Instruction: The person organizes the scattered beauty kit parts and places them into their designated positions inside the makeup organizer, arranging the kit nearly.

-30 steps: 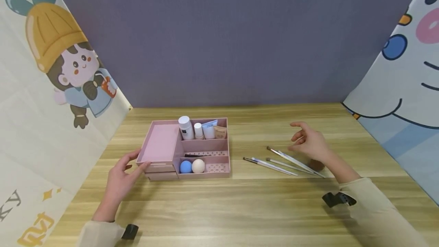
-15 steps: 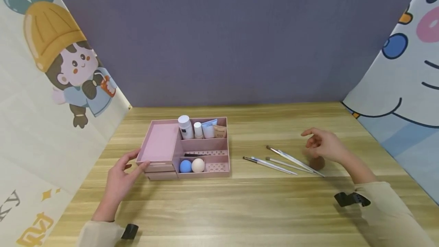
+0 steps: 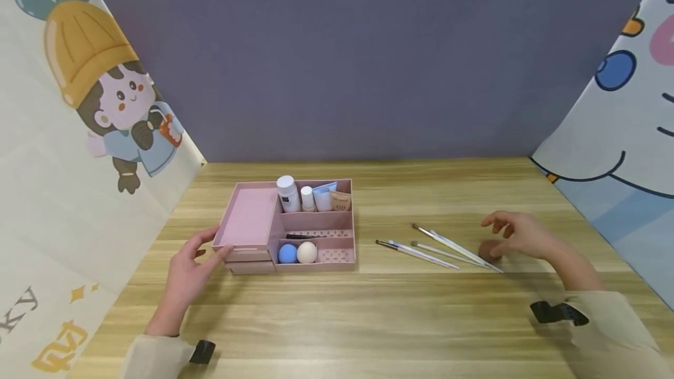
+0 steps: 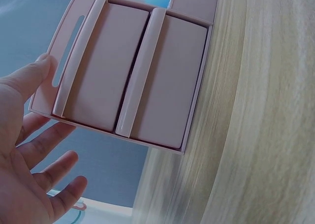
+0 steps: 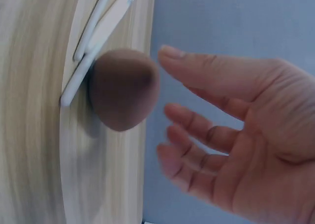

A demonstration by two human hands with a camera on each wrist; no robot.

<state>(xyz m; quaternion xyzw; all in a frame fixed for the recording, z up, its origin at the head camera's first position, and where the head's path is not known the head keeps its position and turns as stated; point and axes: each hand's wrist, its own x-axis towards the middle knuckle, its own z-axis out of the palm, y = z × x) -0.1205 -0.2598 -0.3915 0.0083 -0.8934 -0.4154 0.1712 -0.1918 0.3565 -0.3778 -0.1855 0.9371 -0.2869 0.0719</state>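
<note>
A pink makeup organizer (image 3: 316,268) stands on the table, with two drawer fronts (image 4: 103,66) facing my left wrist camera. My left hand (image 3: 186,274) holds its front left corner, thumb on the front panel and index finger along the side; the other fingers spread apart. On the right, a brown makeup sponge (image 5: 123,88) rests beside the handle ends of several makeup brushes (image 3: 447,244). Nothing is in my right hand (image 3: 526,238), which hovers at the sponge with its thumb and loosely bent fingers apart. In the head view the hand partly hides the sponge.
The organizer's compartments hold a white bottle (image 3: 288,195), a smaller white-capped bottle (image 3: 308,199), a blue tube (image 3: 323,196), a tan tube (image 3: 340,200), a dark thin stick (image 3: 300,237), a blue ball-shaped sponge (image 3: 287,254) and a cream one (image 3: 307,252). A grey partition (image 3: 363,63) rises behind the table.
My right hand has moved right and toward me, from above the brushes to the brown sponge, which now shows more. My left hand keeps its hold on the organizer's corner.
</note>
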